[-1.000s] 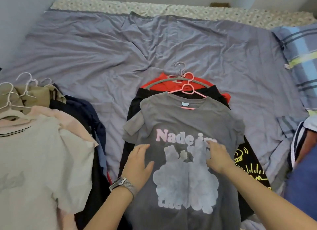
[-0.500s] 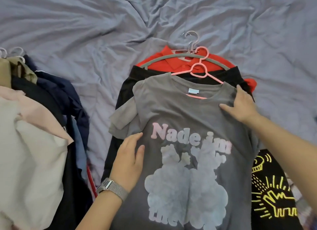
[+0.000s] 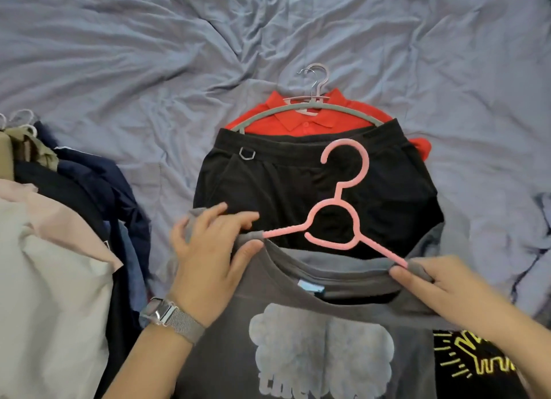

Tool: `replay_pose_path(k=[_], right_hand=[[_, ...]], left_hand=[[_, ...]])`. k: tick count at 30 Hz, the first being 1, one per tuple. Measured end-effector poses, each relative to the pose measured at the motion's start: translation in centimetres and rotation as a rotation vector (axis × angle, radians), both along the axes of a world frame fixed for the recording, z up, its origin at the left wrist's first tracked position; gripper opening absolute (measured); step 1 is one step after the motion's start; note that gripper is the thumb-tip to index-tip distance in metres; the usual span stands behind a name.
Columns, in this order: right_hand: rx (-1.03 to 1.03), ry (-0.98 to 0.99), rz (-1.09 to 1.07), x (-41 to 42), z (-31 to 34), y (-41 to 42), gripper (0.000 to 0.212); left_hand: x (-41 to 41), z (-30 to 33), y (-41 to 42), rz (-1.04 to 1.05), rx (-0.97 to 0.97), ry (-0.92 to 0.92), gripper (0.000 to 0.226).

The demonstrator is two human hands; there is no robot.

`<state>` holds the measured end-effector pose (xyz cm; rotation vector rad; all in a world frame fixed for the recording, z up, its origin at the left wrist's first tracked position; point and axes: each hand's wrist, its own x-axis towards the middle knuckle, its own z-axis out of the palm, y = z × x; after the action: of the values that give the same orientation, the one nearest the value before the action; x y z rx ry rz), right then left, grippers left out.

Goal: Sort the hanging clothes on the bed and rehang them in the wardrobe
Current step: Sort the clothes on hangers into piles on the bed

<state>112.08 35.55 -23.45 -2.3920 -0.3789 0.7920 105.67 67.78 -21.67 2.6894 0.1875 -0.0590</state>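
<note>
A grey T-shirt [image 3: 325,333] with a pale cloud print lies on top of the middle pile, on a pink hanger [image 3: 340,217]. My left hand [image 3: 208,258] grips the shirt's left shoulder over the hanger arm, thumb under the collar edge. My right hand [image 3: 438,282] pinches the right shoulder where the other hanger arm enters the fabric. Under the shirt lie a black garment [image 3: 268,175] and a red polo shirt [image 3: 301,121] on a grey hanger [image 3: 304,109], with metal hooks above it.
A second pile of hung clothes [image 3: 53,273] in white, pink, navy and khaki lies at the left. A black shirt with yellow print [image 3: 471,366] shows at the lower right. The wrinkled blue-grey bedsheet [image 3: 149,56] covers the bed all around.
Both hands went from lying flat on the grey shirt's print up to its shoulders. The shirt has come toward me, baring the black garment and the pink hanger's hook.
</note>
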Motion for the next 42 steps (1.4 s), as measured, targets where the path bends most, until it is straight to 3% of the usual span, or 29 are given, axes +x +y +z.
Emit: replay_pose_path(k=[4, 13, 19, 25, 28, 31, 34, 42], right_hand=[[0.039, 0.043, -0.052, -0.2, 1.2, -1.1, 0.075], [0.096, -0.007, 0.041, 0.3, 2.5, -0.2, 0.056], [0.012, -0.208, -0.035, -4.1, 9.1, 0.7, 0.057], [0.143, -0.464, -0.199, -15.3, 20.9, 1.4, 0.011], [0.169, -0.602, -0.162, -23.2, 25.7, 3.2, 0.024], [0.224, -0.703, -0.199, -30.6, 29.5, 6.7, 0.014], [0.251, -0.815, -0.190, -36.5, 33.8, 9.7, 0.017], [0.393, -0.832, -0.129, -43.4, 44.3, 13.5, 0.010]], left_hand=[[0.5, 0.9, -1.7, -0.019, 0.046, 0.057, 0.042], [-1.0, 2.3, -1.6, 0.105, 0.092, 0.020, 0.051], [-4.8, 7.3, -1.7, 0.135, 0.010, -0.043, 0.049], [-16.9, 16.7, 0.0, 0.185, -0.154, -0.143, 0.041], [-25.5, 21.4, 2.3, 0.252, -0.229, -0.178, 0.038], [-34.0, 26.7, 5.0, 0.302, -0.231, -0.197, 0.037], [-40.8, 31.9, 6.9, 0.351, -0.222, -0.239, 0.038], [-48.5, 42.5, 10.9, 0.422, -0.149, -0.437, 0.026]])
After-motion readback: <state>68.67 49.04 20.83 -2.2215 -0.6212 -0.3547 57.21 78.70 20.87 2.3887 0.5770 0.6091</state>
